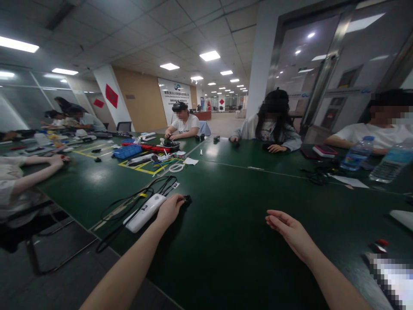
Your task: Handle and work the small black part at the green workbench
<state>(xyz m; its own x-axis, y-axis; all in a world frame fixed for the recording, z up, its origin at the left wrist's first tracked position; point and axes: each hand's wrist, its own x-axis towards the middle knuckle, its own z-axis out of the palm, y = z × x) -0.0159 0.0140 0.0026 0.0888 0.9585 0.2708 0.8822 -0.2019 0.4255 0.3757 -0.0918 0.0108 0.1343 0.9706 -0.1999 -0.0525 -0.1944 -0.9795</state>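
My left hand (170,210) reaches over the dark green table, its fingers closed on a small black object (187,199). The object sits at the fingertips, close to the tabletop, and is too small and dark for me to name its kind. Just left of that hand lies a white box marked 2 (145,213), with black cables (129,202) looped around it. My right hand (288,232) hovers over the table to the right, its fingers stretched out and nothing visible in them.
Beyond the left hand are a white coiled cable (177,168), a blue basket (127,151) and yellow tape outlines. Water bottles (358,153) stand at the right. A small red-topped item (381,245) lies near right. Several people sit around the table.
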